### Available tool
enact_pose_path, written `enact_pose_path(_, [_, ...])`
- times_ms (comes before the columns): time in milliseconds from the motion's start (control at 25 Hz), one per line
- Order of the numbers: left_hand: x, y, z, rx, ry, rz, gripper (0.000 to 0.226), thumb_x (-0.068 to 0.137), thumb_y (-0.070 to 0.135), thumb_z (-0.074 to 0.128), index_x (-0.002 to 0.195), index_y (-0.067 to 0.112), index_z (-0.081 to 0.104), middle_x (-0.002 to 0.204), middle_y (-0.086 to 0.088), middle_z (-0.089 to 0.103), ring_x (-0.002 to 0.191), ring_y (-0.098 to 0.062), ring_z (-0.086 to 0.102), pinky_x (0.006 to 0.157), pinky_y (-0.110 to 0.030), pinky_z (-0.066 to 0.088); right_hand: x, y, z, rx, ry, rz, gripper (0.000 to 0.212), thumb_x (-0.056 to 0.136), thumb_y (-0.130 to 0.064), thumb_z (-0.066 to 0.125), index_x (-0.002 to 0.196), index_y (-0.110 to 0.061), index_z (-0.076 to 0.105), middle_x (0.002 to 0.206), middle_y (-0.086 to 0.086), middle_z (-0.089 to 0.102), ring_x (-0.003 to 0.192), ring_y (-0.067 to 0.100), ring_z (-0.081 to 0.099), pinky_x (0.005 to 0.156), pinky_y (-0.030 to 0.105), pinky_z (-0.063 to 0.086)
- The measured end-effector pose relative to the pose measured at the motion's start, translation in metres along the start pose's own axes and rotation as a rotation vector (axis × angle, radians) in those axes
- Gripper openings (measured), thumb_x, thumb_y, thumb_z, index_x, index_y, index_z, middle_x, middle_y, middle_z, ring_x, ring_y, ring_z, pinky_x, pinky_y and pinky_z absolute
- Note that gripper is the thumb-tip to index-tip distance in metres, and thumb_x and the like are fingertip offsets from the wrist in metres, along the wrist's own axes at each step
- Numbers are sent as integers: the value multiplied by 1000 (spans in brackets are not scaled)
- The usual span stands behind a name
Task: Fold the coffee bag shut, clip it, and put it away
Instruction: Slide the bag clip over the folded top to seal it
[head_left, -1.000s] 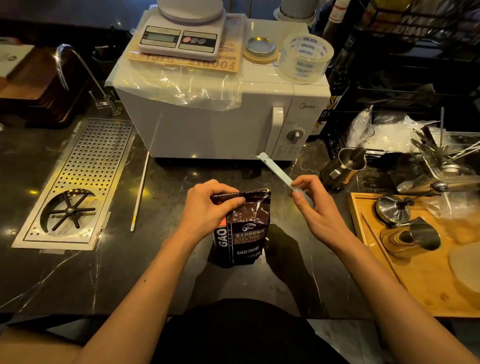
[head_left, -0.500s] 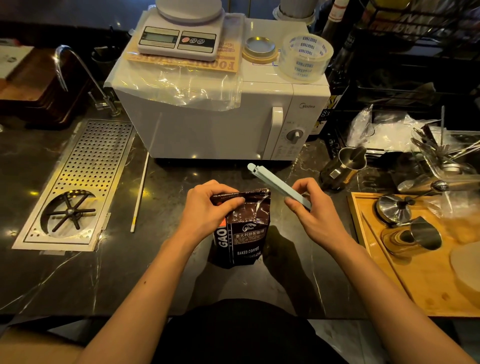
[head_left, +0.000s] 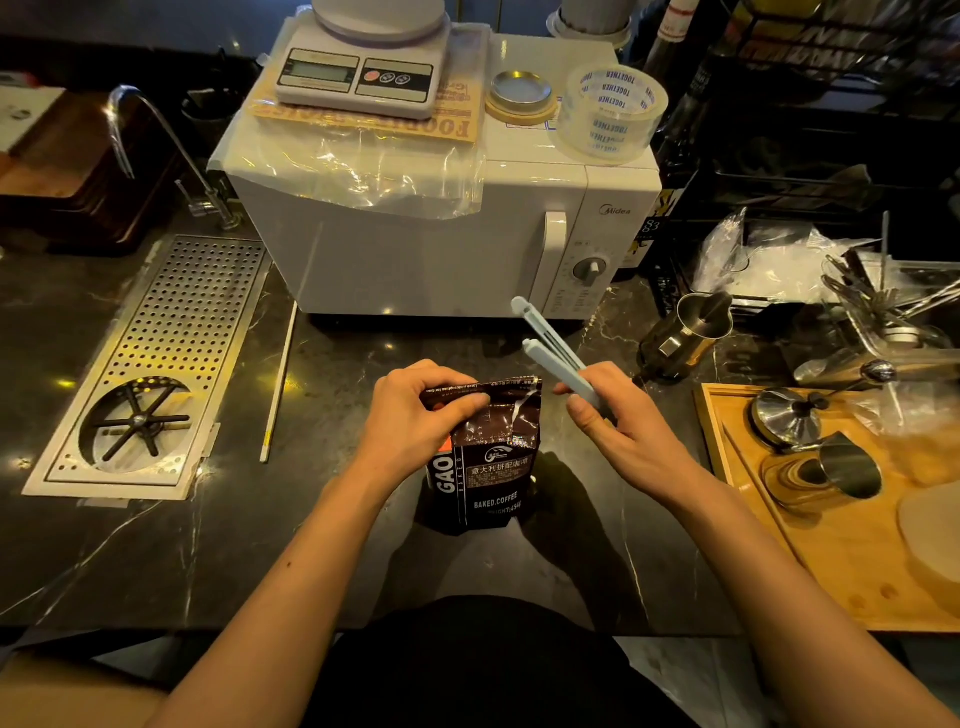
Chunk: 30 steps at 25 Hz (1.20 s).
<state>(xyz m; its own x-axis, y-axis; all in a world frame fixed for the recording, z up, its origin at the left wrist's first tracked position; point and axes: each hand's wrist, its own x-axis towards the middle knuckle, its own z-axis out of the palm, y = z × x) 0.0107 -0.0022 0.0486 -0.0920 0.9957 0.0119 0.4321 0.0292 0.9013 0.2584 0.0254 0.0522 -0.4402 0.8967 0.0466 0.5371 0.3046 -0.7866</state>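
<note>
1. Left hand (head_left: 415, 415), centre of frame: fingers curled tight, pinching the folded top edge of the coffee bag (head_left: 488, 457) at its left corner.
2. Right hand (head_left: 618, 431), just right of the bag: closed around the hinge end of a pale blue bag clip (head_left: 553, 345). The clip's 2 arms are spread in a narrow V, with the free ends pointing to the upper left, towards the microwave.
3. The clip is not on the bag; its arms are above and to the right of the bag's top right corner, near it but apart.
4. The bag stands upright on the dark marble counter (head_left: 156, 561), centre frame, top folded over, label facing the camera ("GAO", "BAKED.COFFEE").
5. White microwave (head_left: 441, 244) directly behind the bag, upper centre. On top of it: a kitchen scale (head_left: 358, 73), a tape roll (head_left: 613, 111), a small round tin lid (head_left: 522, 91) between them, and a clear plastic sheet draped over the left front.
6. Perforated steel drip tray (head_left: 171, 353) with a round rinser, left of frame; a thin white stick (head_left: 280, 379) lies beside its right edge.
7. Steel milk pitcher (head_left: 685, 332) to the right of the clip, near the right hand.
8. Wooden tray (head_left: 831, 571) at the right edge, holding another steel pitcher (head_left: 841, 467) and a round steel piece.
</note>
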Motion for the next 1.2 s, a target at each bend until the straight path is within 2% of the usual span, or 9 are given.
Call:
enact_pose_path(120, [0,0,0,8,1,4,12,78,22,80,89,25,78,84,9,69,81,-6,66,72,-16,48,2,2,1,-47,-54,-19,50,98,-56,32,110,-19,63,100,-2,50,85,9,51,72,13,39])
enact_pose_path(200, [-1,0,0,1,-2,8,12,78,22,80,90,25,78,84,10,69,80,-4,65,71,-14,49,3,2,0,-44,-58,-29,55,97,-59,29,106,-20,66,99,-3,50,85,8,52,73,12,38])
enact_pose_path(360, [-2,0,0,-13,-6,12,13,78,22,80,90,25,77,84,12,68,81,0,65,71,-10,48,8,-4,-5,-77,-122,-9,39,96,-50,36,97,-24,66,98,-6,52,87,10,53,72,19,42])
enact_pose_path(480, [-3,-1,1,-31,1,9,15,77,21,80,92,22,77,88,10,71,83,-3,67,73,-14,50,10,-9,-7,-81,-159,7,20,100,-41,44,101,-25,56,93,-7,57,78,11,53,67,27,43])
enact_pose_path(560, [-5,-1,3,-73,15,-3,16,77,19,81,93,19,76,90,7,73,83,-5,69,73,-17,53,9,-11,-6,-70,-182,25,15,100,-39,46,108,-27,46,92,-8,57,70,7,52,61,22,42])
enact_pose_path(680, [-9,1,6,-148,63,-33,26,75,17,82,94,17,65,88,6,72,84,-4,70,72,-19,56,11,-13,-5,-59,-191,34,28,98,-41,48,121,-30,36,108,-8,59,83,5,60,68,19,43])
enact_pose_path(840, [-13,-1,8,-144,84,-42,40,74,16,83,99,17,52,89,9,65,89,1,66,73,-16,54,16,-16,-3,-79,-230,18,26,98,-39,51,119,-27,43,103,-16,57,83,5,57,67,19,43])
enact_pose_path(1000, [-17,-3,14,-226,77,-63,45,77,7,79,103,11,42,94,3,64,84,1,63,71,-17,51,23,-17,-1,-98,-177,-47,26,95,-34,59,117,-22,52,107,-5,53,94,4,50,73,9,40])
enact_pose_path(1200, [-24,-6,14,-313,52,-109,59,80,6,76,113,22,29,107,0,67,100,-11,68,85,-25,55,29,-18,4,-71,-179,-59,29,91,-36,60,117,-23,57,103,-3,53,93,6,51,75,8,39])
